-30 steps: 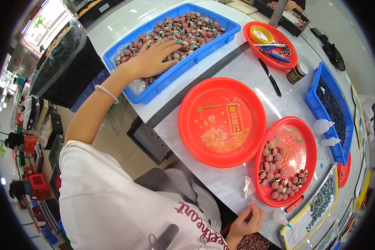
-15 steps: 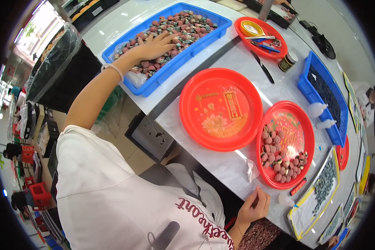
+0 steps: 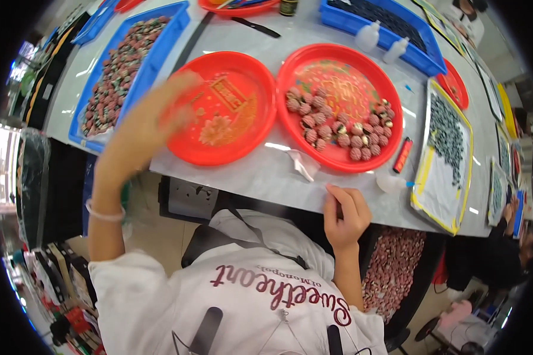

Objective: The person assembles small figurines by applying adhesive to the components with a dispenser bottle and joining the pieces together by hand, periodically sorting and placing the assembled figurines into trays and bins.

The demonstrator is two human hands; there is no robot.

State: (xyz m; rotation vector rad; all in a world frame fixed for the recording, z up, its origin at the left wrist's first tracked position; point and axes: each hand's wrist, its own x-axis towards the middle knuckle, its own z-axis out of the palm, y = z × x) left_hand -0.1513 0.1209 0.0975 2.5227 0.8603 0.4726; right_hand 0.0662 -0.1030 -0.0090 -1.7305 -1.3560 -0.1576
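Observation:
My left hand [image 3: 180, 106], smeared by motion, hangs over the left part of a red round tray [image 3: 243, 139] with printed gold patterns. Whether it holds anything is not visible. A second red tray [image 3: 296, 65], touching the first on its right, carries several pinkish ridged balls [image 3: 343, 131] with dark and cream patches. My right hand [image 3: 346, 216] rests at the near table edge, fingers curled in; anything inside them is hidden. Just beyond it lie a crumpled white scrap [image 3: 304, 164] and a small squeeze bottle [image 3: 391, 182].
A long blue bin [image 3: 175, 29] of similar pieces stands at the left. Far right are a blue bin [image 3: 435, 56] of dark pieces, white squeeze bottles [image 3: 368, 36], a red marker-like stick [image 3: 403, 155] and a yellow-edged tray [image 3: 420, 198]. A black knife [image 3: 256, 27] lies at the back.
My left hand has left the blue bin and moved right, over the left red tray. My right hand stays by the table edge, fingers still curled. The whole view has turned.

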